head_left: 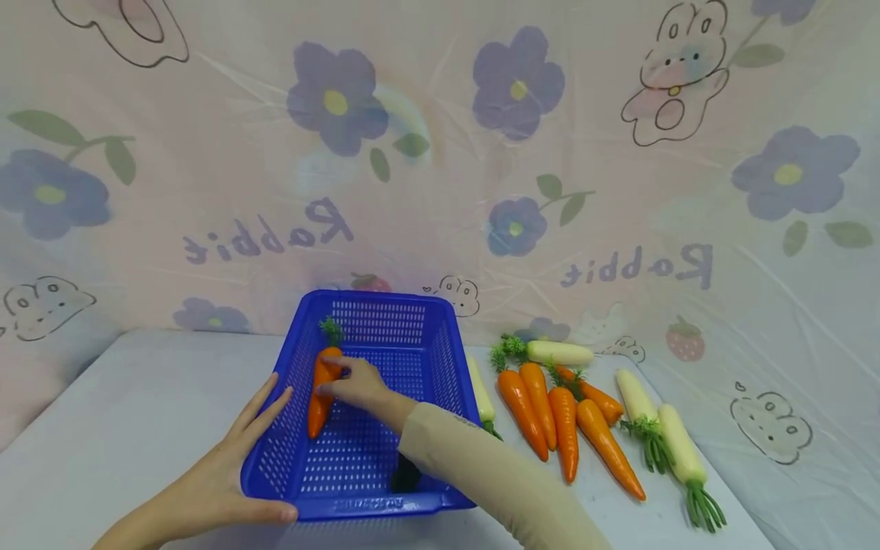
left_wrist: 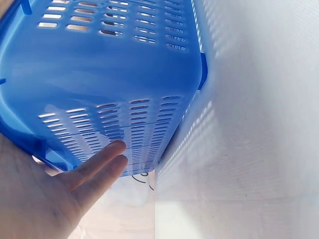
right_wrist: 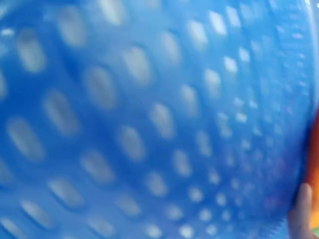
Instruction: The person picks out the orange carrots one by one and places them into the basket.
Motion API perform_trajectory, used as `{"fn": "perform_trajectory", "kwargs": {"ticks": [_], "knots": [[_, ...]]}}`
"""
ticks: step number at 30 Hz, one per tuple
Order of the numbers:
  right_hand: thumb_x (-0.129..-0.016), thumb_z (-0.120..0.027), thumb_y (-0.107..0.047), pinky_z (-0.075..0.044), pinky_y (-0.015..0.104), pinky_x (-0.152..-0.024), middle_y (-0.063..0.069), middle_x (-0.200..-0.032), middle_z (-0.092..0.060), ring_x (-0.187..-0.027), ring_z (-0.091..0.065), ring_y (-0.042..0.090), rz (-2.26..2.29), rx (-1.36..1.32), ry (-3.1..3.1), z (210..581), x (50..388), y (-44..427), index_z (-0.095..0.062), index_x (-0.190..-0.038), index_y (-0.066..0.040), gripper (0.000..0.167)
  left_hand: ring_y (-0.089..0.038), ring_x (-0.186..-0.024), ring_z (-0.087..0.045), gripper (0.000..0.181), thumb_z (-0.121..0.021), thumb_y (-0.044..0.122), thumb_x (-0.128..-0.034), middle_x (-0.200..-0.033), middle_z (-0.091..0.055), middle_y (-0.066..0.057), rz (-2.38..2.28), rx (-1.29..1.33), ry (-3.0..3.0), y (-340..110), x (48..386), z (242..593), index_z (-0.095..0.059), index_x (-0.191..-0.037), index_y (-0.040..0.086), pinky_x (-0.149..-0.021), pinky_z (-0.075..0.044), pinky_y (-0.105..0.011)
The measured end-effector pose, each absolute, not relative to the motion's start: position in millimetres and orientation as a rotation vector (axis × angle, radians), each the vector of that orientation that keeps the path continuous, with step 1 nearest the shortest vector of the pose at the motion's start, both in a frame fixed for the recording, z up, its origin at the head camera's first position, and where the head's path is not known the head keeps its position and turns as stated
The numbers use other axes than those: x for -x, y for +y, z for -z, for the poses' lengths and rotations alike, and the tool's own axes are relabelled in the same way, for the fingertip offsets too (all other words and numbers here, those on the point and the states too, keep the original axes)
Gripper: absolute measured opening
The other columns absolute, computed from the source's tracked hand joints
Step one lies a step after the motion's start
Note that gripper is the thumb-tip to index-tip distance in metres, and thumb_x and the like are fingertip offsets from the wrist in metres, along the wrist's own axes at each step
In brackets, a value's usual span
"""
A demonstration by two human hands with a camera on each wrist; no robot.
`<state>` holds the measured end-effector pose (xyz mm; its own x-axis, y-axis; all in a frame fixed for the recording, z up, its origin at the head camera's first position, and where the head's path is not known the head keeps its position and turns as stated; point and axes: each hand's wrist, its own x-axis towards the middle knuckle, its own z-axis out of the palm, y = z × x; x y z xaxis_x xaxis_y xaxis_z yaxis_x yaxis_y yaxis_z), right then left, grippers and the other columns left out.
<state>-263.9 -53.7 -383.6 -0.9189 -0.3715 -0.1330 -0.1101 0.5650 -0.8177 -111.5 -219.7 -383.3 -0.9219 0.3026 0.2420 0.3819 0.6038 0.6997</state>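
Note:
Inside the blue plastic basket (head_left: 371,504), an orange carrot (head_left: 320,397) with a green leafy top lies along the left wall. My right hand (head_left: 360,386) reaches in and holds this carrot between thumb and fingers. At the right edge of the right wrist view, a fingertip (right_wrist: 301,211) touches the blurred orange carrot (right_wrist: 314,159). My left hand (head_left: 206,477) rests against the basket's front left corner, its thumb at the front rim. The left wrist view shows two straight fingers (left_wrist: 99,167) along the outer perforated wall (left_wrist: 134,129).
Right of the basket lie several carrots (head_left: 565,431), a white radish (head_left: 560,352) behind them and two more radishes (head_left: 681,443) farther right. Another radish (head_left: 480,389) lies close to the basket's right wall. A patterned rabbit cloth (head_left: 440,191) hangs behind the white table (head_left: 158,397).

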Motion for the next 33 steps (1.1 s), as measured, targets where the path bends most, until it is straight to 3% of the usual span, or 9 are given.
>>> {"fn": "perform_trajectory", "kwargs": {"ticks": [5,13,24,33], "knots": [[-0.08,-0.074,-0.026,-0.052,0.044,-0.093,0.01,-0.131,-0.059,-0.11,-0.059,0.027,1.288,0.381,2.562,374.2,264.7,-53.3,-0.063,-0.128,-0.024,0.049,-0.064,-0.131,-0.02,0.112,-0.081,0.035,-0.0711,-0.162,0.013,-0.002,1.222,0.577,-2.719,-220.0,111.4,384.9,-0.008,-0.156,0.025,-0.075,-0.039,-0.079],[-0.086,-0.07,-0.024,-0.051,0.047,-0.096,0.009,-0.141,-0.052,-0.123,-0.054,0.034,1.444,0.559,2.492,356.9,274.0,-44.7,-0.062,-0.13,-0.023,0.045,-0.065,-0.131,-0.02,0.112,-0.081,0.035,-0.0704,-0.161,0.014,-0.001,1.236,0.593,-2.703,-219.7,109.4,384.5,-0.01,-0.156,0.024,-0.074,-0.038,-0.08],[-0.09,-0.065,-0.023,-0.049,0.045,-0.098,-0.001,-0.14,-0.054,-0.125,-0.054,0.026,1.629,0.8,2.408,348.3,282.8,-30.5,-0.059,-0.132,-0.025,0.043,-0.065,-0.131,-0.019,0.112,-0.081,0.032,-0.0698,-0.162,0.013,-0.002,1.249,0.594,-2.707,-218.7,111.2,382.1,-0.01,-0.156,0.024,-0.074,-0.034,-0.082],[-0.09,-0.066,-0.02,-0.048,0.046,-0.099,0.011,-0.145,-0.047,-0.127,-0.051,0.03,1.622,0.967,2.45,341.6,280.7,-23.1,-0.06,-0.132,-0.018,0.043,-0.064,-0.132,-0.017,0.111,-0.081,0.031,-0.0701,-0.161,0.013,-0.002,1.268,0.594,-2.705,-219.1,110.8,382.4,-0.01,-0.156,0.024,-0.075,-0.032,-0.083]]}}
